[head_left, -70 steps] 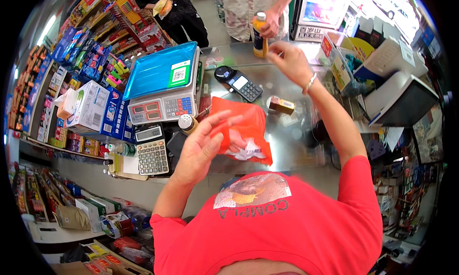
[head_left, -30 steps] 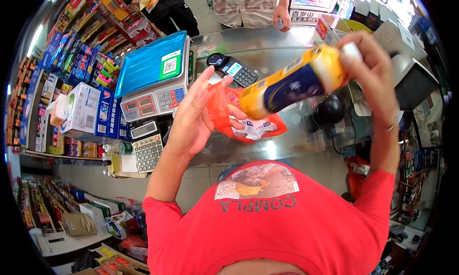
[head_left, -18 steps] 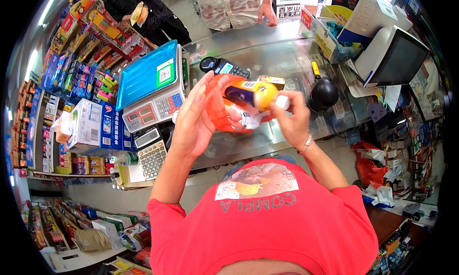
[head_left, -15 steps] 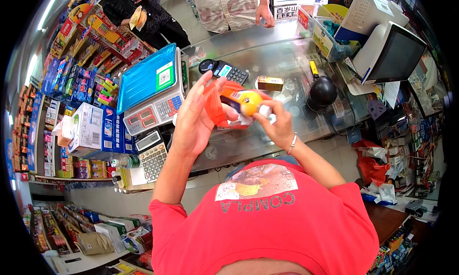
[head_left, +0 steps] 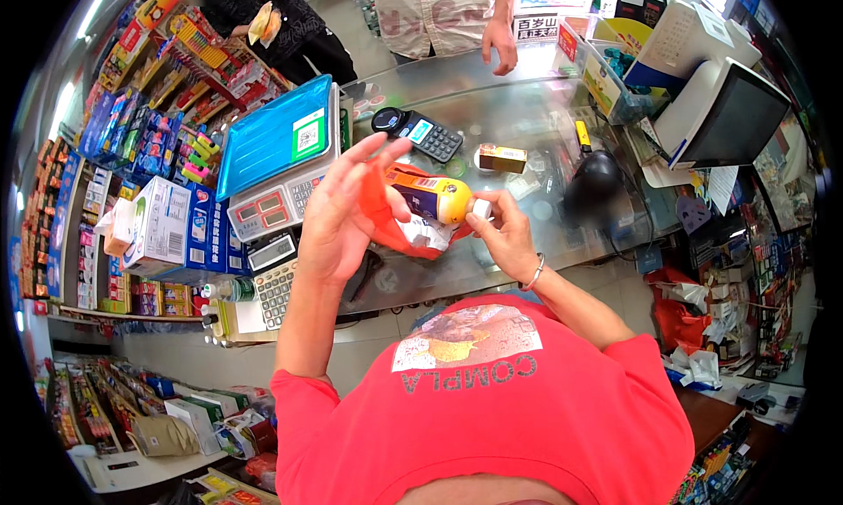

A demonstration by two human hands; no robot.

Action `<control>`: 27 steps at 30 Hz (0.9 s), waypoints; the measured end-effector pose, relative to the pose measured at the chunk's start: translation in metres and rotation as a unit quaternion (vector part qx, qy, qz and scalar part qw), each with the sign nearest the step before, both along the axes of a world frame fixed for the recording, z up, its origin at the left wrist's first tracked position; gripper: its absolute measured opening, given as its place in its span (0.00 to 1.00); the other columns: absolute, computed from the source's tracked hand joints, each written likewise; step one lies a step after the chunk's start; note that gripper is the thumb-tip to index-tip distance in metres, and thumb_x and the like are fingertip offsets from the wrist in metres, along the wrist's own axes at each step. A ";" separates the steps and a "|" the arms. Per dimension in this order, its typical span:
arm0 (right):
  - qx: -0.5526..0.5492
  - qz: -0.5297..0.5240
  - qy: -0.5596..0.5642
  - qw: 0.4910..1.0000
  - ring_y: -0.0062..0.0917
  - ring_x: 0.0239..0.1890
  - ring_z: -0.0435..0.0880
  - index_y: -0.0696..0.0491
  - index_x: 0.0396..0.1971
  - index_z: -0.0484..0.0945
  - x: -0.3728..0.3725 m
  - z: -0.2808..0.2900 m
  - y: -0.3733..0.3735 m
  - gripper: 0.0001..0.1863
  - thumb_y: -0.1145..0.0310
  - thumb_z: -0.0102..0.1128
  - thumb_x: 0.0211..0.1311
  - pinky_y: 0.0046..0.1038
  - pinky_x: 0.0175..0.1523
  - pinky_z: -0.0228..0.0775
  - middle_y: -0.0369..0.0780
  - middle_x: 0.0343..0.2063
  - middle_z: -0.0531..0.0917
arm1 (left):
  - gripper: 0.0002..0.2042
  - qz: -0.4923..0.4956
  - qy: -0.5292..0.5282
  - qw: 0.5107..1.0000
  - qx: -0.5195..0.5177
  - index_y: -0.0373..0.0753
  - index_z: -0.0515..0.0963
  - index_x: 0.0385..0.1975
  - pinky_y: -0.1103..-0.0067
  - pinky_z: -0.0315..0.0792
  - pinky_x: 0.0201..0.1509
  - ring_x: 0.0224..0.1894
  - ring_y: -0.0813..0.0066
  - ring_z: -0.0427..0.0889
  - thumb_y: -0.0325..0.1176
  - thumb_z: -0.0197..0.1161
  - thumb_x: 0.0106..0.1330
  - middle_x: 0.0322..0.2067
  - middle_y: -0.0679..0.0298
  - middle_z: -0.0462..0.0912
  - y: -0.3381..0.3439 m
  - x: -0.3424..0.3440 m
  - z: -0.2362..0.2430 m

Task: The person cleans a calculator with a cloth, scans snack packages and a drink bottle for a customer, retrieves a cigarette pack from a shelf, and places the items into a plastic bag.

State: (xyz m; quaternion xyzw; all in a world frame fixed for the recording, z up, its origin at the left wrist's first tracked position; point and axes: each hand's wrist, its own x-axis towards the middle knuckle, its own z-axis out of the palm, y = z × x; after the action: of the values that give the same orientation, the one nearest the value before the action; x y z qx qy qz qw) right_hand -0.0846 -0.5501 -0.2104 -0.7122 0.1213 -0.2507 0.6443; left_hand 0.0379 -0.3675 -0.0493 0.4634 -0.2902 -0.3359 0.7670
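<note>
My left hand [head_left: 334, 215] holds a red plastic bag [head_left: 380, 217] over the glass counter, its mouth spread between the thumb and the raised fingers. In that mouth lies a yellow-orange bottle [head_left: 452, 203] with a dark label, tilted on its side. The fingers of my right hand [head_left: 507, 231] grip the bottle's white cap [head_left: 480, 209]. Below the bottle, a silvery-white package [head_left: 428, 233] shows inside the bag; the rest of the contents is hidden.
On the glass counter [head_left: 421, 281] are a card terminal [head_left: 434, 138], a small box [head_left: 501, 159], a black rounded device [head_left: 595, 184] and a scale with a blue tray [head_left: 268, 140]. A calculator [head_left: 276, 294] is at left, a monitor [head_left: 733, 114] at right. Two people stand across the counter.
The bottle lies deeper in the bag, and my right hand has shifted from beside it onto its cap. Across the counter, one person's hand has moved a little.
</note>
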 end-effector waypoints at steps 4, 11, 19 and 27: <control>0.011 -0.005 -0.022 1.000 0.20 0.25 0.79 0.56 0.46 0.72 0.014 -0.002 0.018 0.17 0.69 0.66 0.60 0.25 0.31 0.71 0.40 0.25 0.80 | 0.29 -0.051 -0.010 0.997 0.057 0.31 0.62 0.65 0.75 0.76 0.46 0.35 0.73 0.80 0.38 0.59 0.68 0.64 0.42 0.65 -0.018 -0.005 0.000; -0.096 0.031 0.041 0.994 0.32 0.32 0.85 0.55 0.50 0.72 0.019 0.005 0.002 0.17 0.65 0.61 0.64 0.32 0.37 0.74 0.45 0.29 0.83 | 0.29 0.021 -0.024 0.999 -0.003 0.27 0.62 0.64 0.78 0.70 0.46 0.33 0.74 0.76 0.37 0.57 0.67 0.63 0.37 0.64 -0.019 0.025 0.024; -0.052 -0.042 -0.025 0.997 0.20 0.43 0.77 0.57 0.56 0.72 -0.007 -0.006 -0.039 0.20 0.71 0.58 0.65 0.23 0.40 0.73 0.37 0.44 0.80 | 0.35 -0.020 0.034 0.997 -0.059 0.28 0.57 0.67 0.76 0.64 0.45 0.33 0.73 0.71 0.43 0.58 0.65 0.69 0.35 0.51 -0.015 0.029 0.040; 0.189 0.020 -0.018 0.982 0.14 0.34 0.79 0.57 0.36 0.78 0.016 -0.007 -0.055 0.05 0.73 0.54 0.68 0.19 0.40 0.72 0.33 0.31 0.82 | 0.34 -0.055 0.047 0.994 -0.076 0.28 0.57 0.67 0.76 0.65 0.45 0.35 0.72 0.72 0.41 0.57 0.66 0.68 0.34 0.51 -0.022 0.035 0.053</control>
State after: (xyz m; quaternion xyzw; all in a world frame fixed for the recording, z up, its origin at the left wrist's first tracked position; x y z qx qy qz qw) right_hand -0.0689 -0.6046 -0.2172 -0.5754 0.1404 -0.2231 0.7742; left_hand 0.0734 -0.3895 0.0039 0.3706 -0.3037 -0.3754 0.7934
